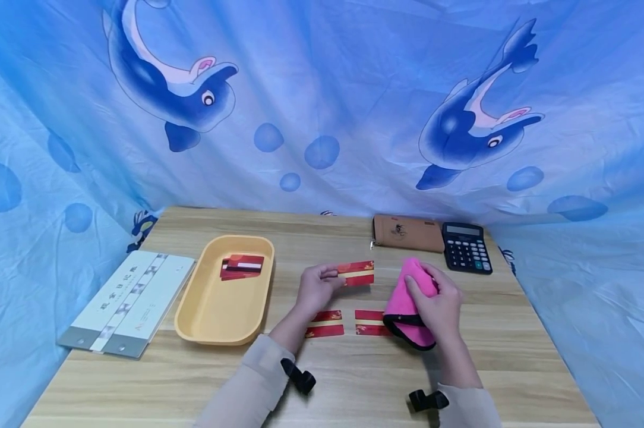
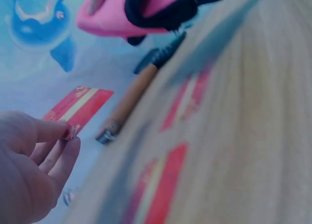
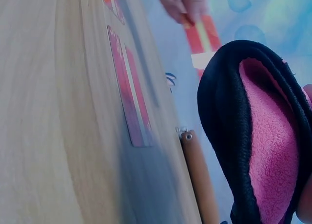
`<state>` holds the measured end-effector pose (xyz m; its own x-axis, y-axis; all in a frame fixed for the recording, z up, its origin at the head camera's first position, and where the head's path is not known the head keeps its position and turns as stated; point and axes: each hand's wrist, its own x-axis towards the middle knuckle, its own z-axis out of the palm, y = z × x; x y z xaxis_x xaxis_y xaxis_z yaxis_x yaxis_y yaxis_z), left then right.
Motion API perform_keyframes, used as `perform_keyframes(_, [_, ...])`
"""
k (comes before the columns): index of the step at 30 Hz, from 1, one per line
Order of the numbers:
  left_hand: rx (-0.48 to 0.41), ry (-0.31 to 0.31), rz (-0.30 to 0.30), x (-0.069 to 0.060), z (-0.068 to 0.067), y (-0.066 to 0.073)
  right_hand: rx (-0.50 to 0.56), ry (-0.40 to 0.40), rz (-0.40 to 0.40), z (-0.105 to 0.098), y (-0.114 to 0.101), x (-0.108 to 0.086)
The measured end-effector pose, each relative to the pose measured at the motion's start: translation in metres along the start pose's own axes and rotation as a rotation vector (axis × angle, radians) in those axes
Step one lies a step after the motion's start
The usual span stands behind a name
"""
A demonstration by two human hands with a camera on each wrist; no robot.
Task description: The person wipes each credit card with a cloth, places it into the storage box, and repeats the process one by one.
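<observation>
My left hand (image 1: 318,289) pinches a red and gold card (image 1: 356,273) by its left end, raised above the table; in the left wrist view the thumb and fingers (image 2: 63,160) hold one corner of it. My right hand (image 1: 441,300) grips a folded pink cloth with black edging (image 1: 406,300), held up off the table to the right of the card. Two more red cards lie flat below: one card (image 1: 324,324) partly behind the left wrist, another card (image 1: 370,323) partly covered by the cloth. The right wrist view shows the cloth's folded pink inside (image 3: 273,151) close up.
A yellow tray (image 1: 215,315) at left holds several red cards (image 1: 243,267). Beyond it lies a white ledger folder (image 1: 129,297). A brown zip wallet (image 1: 409,233) and a black calculator (image 1: 467,247) sit at the back right. A blue dolphin-print curtain (image 1: 322,89) encloses the table.
</observation>
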<state>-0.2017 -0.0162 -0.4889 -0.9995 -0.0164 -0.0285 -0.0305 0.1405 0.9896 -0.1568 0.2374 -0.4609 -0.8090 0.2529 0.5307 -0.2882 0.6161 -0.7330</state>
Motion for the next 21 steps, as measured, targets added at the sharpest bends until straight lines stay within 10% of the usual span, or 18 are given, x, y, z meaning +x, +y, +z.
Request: perform_keyframes(21, [-0.217, -0.056, 0.032, -0.014, -0.029, 0.075, 0.027, -0.046, -0.269, 0.019, -0.055, 0.016])
